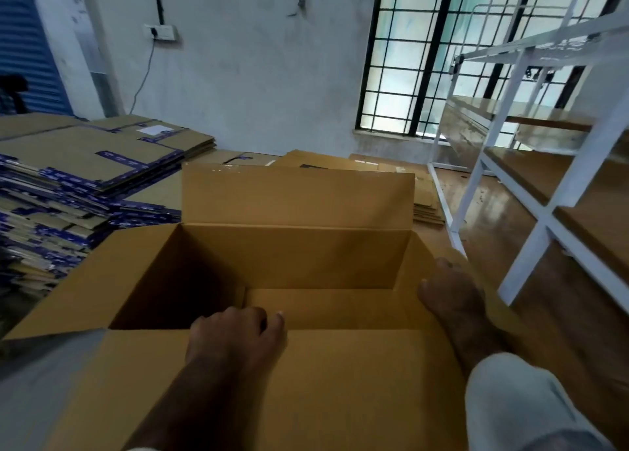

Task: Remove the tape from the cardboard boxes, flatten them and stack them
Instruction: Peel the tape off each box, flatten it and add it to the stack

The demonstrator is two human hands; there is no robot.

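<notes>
Pale plaster wall [245,86] far, barred window [418,59] at right of it. Glossy brown floor [493,212] right. White metal rack [531,164] far right, wooden shelves. Tall stack of flattened cartons [78,185] with blue tape at left; lower flat pile [425,198] far centre. Open cardboard box [292,263] near centre, flaps up and spread. Left hand [235,338] on near rim, fingers curled over edge. Right hand [452,294] gripping right wall, fingers clamped over rim.
</notes>
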